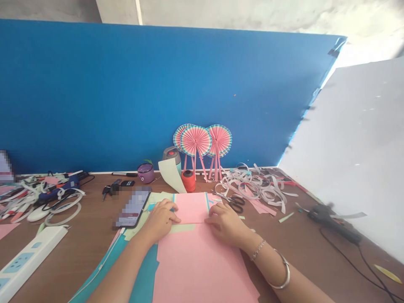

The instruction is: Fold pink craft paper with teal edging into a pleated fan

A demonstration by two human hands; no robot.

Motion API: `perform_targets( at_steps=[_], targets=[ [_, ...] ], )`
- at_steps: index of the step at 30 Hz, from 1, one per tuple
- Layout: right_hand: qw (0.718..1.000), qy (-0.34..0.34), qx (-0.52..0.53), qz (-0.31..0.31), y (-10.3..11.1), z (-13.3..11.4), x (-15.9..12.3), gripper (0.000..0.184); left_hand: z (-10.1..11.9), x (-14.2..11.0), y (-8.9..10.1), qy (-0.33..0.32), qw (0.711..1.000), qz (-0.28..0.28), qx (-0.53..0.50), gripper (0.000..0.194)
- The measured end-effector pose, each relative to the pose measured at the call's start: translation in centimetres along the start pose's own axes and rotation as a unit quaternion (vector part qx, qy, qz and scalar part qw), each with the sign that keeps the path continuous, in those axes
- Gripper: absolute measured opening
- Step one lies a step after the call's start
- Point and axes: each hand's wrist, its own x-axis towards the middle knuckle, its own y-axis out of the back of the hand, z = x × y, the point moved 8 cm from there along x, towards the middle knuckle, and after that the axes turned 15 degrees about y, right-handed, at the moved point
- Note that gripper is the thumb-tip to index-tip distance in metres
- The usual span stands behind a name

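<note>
A small sheet of pink paper with blue strips along its two side edges lies in front of me, on top of larger pink sheets. My left hand holds its near left corner, thumb and fingers curled at the edge. At the near right corner my right hand grips the same sheet, fingers bent and close together. The near edge runs straight between both thumbs. Pale green paper shows just below it. Black-handled scissors lie right beside the right hand.
Behind stand several pink pleated paper fans, a red thread spool and a purple pot. A phone lies left, near a power strip. Paper curls and a corded glue gun are on the right.
</note>
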Motion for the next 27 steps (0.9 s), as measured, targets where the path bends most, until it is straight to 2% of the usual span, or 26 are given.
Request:
perform_targets(
  at_steps=[2,4,6,8,10,13,15,17,19,20,23,25,27],
  targets=[
    [1.0,0.002,0.003,0.013,-0.1,0.0,0.0,0.031,-0.5,0.3,0.8,0.012,0.996,0.061,-0.058,0.048],
    [0.999,0.01,0.023,0.038,0.0,-0.2,0.0,0.032,-1.1,0.1,2.3,0.025,0.98,0.153,-0.125,0.044],
    [0.992,0.003,0.09,0.086,0.4,0.0,0.0,0.03,-1.7,-0.6,3.9,0.043,0.951,0.246,-0.181,0.037],
    [0.969,-0.039,0.189,0.154,0.8,0.9,-0.3,0.025,-1.8,-1.4,4.8,0.05,0.929,0.298,-0.213,0.027],
    [0.932,-0.095,0.276,0.213,1.0,2.1,-0.7,0.02,-1.1,-1.8,4.9,0.026,0.931,0.286,-0.226,0.025],
    [0.881,-0.137,0.358,0.278,1.1,3.2,-1.3,0.018,0.7,-1.8,3.6,-0.015,0.952,0.203,-0.229,0.028],
    [0.865,-0.131,0.383,0.296,1.2,3.1,-1.3,0.017,1.5,-1.5,2.3,0.007,0.963,0.137,-0.232,0.027],
    [0.876,-0.101,0.374,0.287,1.5,2.2,-1.0,0.016,1.8,-1.2,0.7,0.069,0.964,0.073,-0.248,0.027],
    [0.905,-0.053,0.334,0.257,1.9,0.8,-0.4,0.016,2.3,-1.0,-0.7,0.102,0.952,0.009,-0.288,0.032],
    [0.921,-0.027,0.31,0.235,1.9,-0.1,-0.1,0.017,2.5,-0.9,-1.2,0.115,0.943,-0.003,-0.311,0.035],
    [0.96,0.034,0.23,0.156,1.7,-2.0,0.7,0.023,2.3,-0.7,-1.3,0.146,0.926,0.026,-0.346,0.038],
    [0.973,0.052,0.186,0.123,1.5,-2.6,0.9,0.024,2.1,-0.8,-0.7,0.142,0.928,0.075,-0.337,0.033],
    [0.98,0.066,0.146,0.117,1.5,-2.8,0.9,0.024,2.0,-1.1,0.4,0.117,0.931,0.138,-0.317,0.024]
  ],
)
